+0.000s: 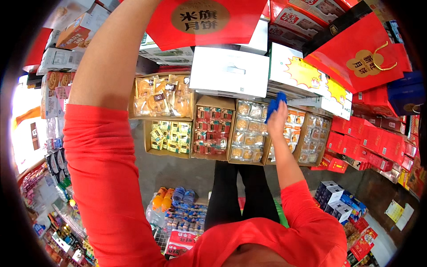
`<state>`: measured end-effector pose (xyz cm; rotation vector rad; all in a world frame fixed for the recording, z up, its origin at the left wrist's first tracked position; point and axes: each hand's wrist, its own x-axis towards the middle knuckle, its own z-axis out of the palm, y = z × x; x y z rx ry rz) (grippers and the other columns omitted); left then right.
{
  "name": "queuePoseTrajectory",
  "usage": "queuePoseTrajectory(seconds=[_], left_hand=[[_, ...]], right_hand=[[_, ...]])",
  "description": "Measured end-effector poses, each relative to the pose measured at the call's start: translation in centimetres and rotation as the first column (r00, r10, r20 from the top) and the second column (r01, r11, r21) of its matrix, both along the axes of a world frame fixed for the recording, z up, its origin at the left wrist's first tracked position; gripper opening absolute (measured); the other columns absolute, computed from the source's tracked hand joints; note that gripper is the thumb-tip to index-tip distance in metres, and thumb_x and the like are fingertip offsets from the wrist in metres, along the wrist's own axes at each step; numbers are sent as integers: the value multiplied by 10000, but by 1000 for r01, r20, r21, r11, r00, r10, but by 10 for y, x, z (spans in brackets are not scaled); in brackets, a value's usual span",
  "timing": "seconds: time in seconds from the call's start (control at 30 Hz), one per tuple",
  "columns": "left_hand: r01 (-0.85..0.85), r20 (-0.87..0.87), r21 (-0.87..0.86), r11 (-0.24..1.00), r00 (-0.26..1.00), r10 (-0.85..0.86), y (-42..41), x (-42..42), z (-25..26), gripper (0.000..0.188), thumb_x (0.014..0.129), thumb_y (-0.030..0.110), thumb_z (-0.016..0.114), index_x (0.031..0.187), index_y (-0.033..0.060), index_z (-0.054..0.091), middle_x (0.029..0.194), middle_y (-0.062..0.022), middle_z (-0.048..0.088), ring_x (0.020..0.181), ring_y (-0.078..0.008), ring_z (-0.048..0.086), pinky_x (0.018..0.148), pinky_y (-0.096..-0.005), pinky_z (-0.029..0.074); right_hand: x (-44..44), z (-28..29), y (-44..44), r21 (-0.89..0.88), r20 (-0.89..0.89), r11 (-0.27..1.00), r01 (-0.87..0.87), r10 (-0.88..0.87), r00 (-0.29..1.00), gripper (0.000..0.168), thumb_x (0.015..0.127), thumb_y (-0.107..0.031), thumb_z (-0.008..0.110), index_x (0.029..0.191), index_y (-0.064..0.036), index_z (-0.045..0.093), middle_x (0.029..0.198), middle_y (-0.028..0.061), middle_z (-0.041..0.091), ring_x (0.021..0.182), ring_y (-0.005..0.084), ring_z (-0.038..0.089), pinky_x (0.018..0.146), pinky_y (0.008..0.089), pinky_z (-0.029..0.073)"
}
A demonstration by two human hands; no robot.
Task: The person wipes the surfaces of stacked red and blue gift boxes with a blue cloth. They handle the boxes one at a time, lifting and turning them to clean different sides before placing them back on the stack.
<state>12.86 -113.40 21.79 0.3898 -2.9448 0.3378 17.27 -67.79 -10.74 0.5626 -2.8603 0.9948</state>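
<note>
My right hand grips a blue cloth, above cartons of small wrapped cakes and beside a white box. My left arm reaches up past the top edge of the picture, where its hand is out of view. Near that forearm, a red gift bag or box with a gold disc stands at the top. Below the white box lie an open carton of wrapped cakes, a carton of red packets and a carton of yellow packets. Larger bagged pastries fill another carton.
A red mooncake bag with a gold cord leans at the upper right, over white boxes with yellow starburst signs. Red boxes are stacked at the right. Drink bottles stand low on the left, near my legs.
</note>
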Motion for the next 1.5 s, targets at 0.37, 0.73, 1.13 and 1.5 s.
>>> queuePoseTrajectory(seconds=[0.37,0.73,1.13,1.5], left_hand=[[88,-55,44,995,995,-86,-25,24,-22,804,557,353,833,1171,28,429,1148,-182,527,1105,-385,480,889,-479,406],[67,-235,12,998,970,-62,34,87,-24,687,550,214,817,1095,12,450,1163,-164,467,1106,-348,447,891,-425,416],[106,78,123,987,990,-116,-32,94,7,830,539,380,810,1204,61,430,1179,-154,485,1149,-332,440,957,-465,348],[97,-22,351,931,995,-96,-99,112,-10,774,587,218,808,1213,20,398,1147,-210,486,1109,-397,416,960,-418,386]], right_hand=[[31,58,-3,-630,774,600,493,433,462,359,908,-66,460,1263,-12,478,1112,87,583,959,170,562,849,291,454],[-2,209,-81,-786,510,607,114,535,673,375,919,-157,485,1262,-5,471,1069,58,572,907,100,522,788,254,449],[-93,297,-251,60,-553,878,-475,426,716,362,695,-41,506,1051,-2,565,1055,175,568,1037,353,494,931,437,377],[-65,340,-324,422,-330,898,-120,276,903,157,690,-173,640,751,-34,681,781,178,669,767,326,661,686,405,532]])
